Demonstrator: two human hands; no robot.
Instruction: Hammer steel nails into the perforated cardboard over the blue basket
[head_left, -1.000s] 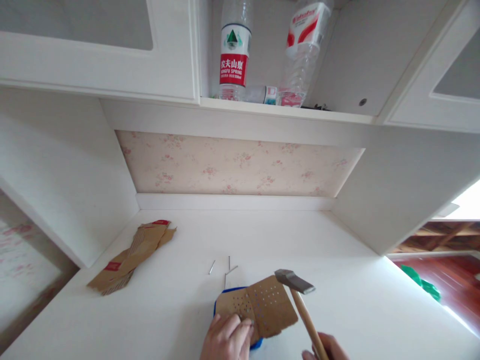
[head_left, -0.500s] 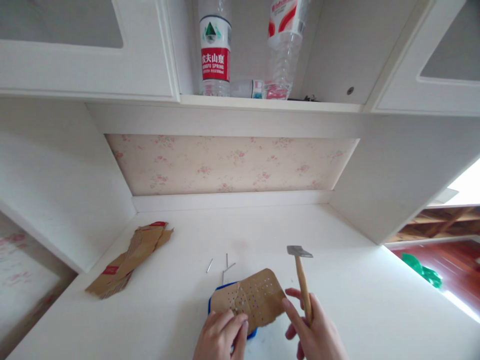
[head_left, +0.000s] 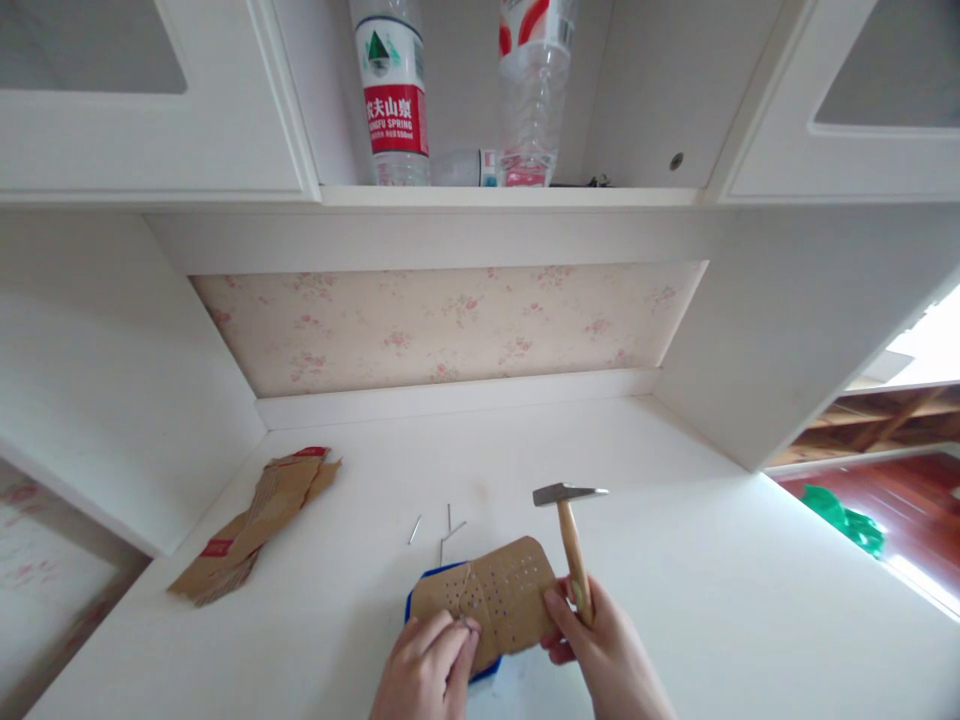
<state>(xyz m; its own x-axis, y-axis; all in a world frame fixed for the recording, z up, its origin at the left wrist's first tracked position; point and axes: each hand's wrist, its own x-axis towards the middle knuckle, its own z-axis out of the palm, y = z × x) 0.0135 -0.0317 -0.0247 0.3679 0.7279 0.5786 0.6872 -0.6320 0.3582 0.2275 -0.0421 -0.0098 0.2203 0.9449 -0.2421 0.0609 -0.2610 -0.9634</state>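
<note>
A brown cardboard piece [head_left: 517,600] dotted with small punched holes lies over a blue-rimmed container [head_left: 487,672], reaching past it on the right. My left hand [head_left: 427,660] rests on the cardboard's left part, thumb and fingers pinched round a small nail [head_left: 464,621], mostly hidden by the fingertips. My right hand [head_left: 600,640] has a hammer [head_left: 573,550] by its wooden handle, head up. Its thumb and fingertips also grip the cardboard's right edge. Several loose nails [head_left: 448,518] lie on the white tabletop [head_left: 675,520] behind the container.
Torn cardboard strips [head_left: 255,520] lie at the left. Above is an open shelf [head_left: 510,197] with a red-labelled water bottle [head_left: 394,100], another clear bottle [head_left: 532,110] and one lying down. White side panels flank the tabletop. A green bag [head_left: 844,520] is on the floor at right.
My right hand has moved left with the hammer, and its thumb and fingers have closed on the cardboard's right edge. My left hand stays pinched on the cardboard. The view has shifted slightly.
</note>
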